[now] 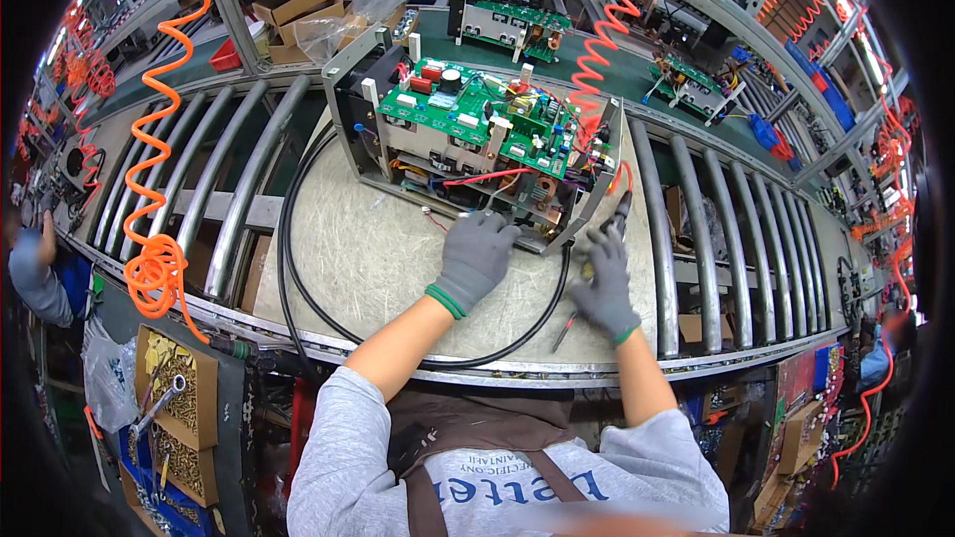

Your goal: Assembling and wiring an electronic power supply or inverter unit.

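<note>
open inverter-type power unit (477,151) on the worn metal work plate (368,249), its green circuit board (448,99) uppermost and a red wire (487,178) slanting across its near side. directions are read from the unit's centre. at six o'clock, your left hand (474,261), gloved in grey, has its fingers partly bent and their tips at the unit's lower front edge; whether they pinch a part or merely rest there, you cannot tell from this view. between four and five o'clock, your right hand (604,288) lies palm down, fingers loosely spread beside a black tool (623,209); its closure on that tool cannot be told. for sound handling at this lower edge, you would best steady the frame lightly, keep your fingertips off the board, and hold the red wire clear of any tool. a slim red-ended tool (564,333) lies at five o'clock. the black cable (286,239) loops widely from nine round to five o'clock; keep it from snagging your wrists. steel rollers (704,239) flank the plate at three and nine o'clock.
</note>
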Demonstrator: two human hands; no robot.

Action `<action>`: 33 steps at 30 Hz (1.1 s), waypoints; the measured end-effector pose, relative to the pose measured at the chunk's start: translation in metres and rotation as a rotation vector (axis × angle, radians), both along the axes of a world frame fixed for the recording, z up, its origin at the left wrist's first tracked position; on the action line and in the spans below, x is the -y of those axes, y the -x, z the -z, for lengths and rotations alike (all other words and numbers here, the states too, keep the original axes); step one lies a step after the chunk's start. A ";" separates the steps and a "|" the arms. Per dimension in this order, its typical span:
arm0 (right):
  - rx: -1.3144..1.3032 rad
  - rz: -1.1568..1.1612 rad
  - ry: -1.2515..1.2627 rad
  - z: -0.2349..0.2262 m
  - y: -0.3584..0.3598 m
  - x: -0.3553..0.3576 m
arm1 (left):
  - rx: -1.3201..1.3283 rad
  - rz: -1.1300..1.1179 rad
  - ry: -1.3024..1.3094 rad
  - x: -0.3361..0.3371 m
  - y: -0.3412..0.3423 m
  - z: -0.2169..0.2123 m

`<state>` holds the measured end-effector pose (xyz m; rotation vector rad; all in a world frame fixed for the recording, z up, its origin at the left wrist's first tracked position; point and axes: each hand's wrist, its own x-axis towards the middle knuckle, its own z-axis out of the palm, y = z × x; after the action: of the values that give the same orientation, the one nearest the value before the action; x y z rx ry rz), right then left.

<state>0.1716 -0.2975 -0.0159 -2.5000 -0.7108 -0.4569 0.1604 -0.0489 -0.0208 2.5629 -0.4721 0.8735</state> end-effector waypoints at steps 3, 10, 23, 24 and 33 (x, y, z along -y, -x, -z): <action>-0.038 0.011 -0.082 -0.008 -0.026 0.003 | -0.235 -0.011 0.162 0.025 0.001 -0.002; 0.237 0.161 -0.107 0.004 -0.020 -0.037 | -0.649 0.056 0.008 0.037 -0.023 -0.022; 0.046 0.089 -0.389 0.009 -0.021 -0.033 | -0.395 0.165 0.357 0.038 -0.005 0.009; 0.035 0.087 -0.370 0.008 -0.020 -0.033 | -0.398 0.167 0.355 0.039 -0.008 0.007; -0.193 0.026 -0.530 0.002 -0.015 -0.029 | -0.198 0.181 0.312 0.048 -0.010 0.020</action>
<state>0.1864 -0.2687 -0.0181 -2.0195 -0.4145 -0.3503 0.1701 -0.0966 -0.0410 2.2515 -0.4590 0.5719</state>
